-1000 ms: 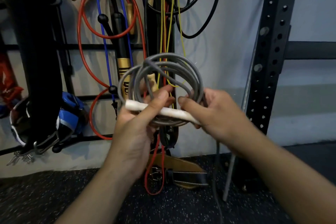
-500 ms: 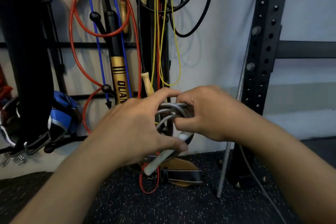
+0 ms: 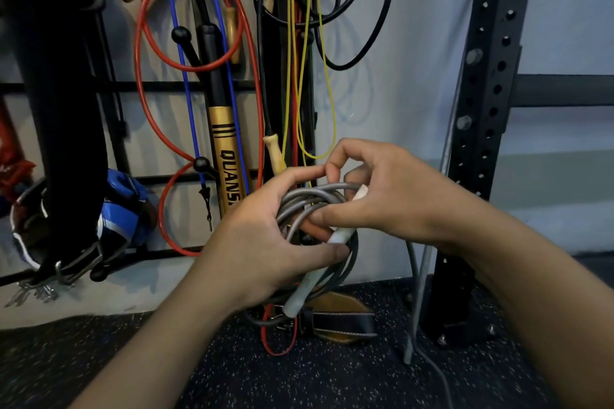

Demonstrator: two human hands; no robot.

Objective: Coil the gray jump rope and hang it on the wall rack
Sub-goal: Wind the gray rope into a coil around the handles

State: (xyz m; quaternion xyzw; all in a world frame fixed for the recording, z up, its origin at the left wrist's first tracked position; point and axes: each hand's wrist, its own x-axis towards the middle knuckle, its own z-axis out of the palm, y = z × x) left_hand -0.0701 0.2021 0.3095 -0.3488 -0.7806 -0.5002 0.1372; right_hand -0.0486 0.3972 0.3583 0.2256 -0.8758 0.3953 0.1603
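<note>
Securing the coil looks like the step in hand: the gray rubbery jump rope (image 3: 312, 206), bundled into several loops, sits between both hands in front of the black wire wall rack (image 3: 186, 86), low against it and not yet hung. The left hand (image 3: 265, 242) grips the loops and one white cylindrical handle (image 3: 304, 289), thumb pressed across. The right hand (image 3: 382, 196) pinches the other white handle end, fingers curled. Next, I judge, comes tucking that handle through, then lifting the bundle to a free peg.

Bare forearms (no sleeves), unadorned fingers (image 3: 300, 176)
</note>
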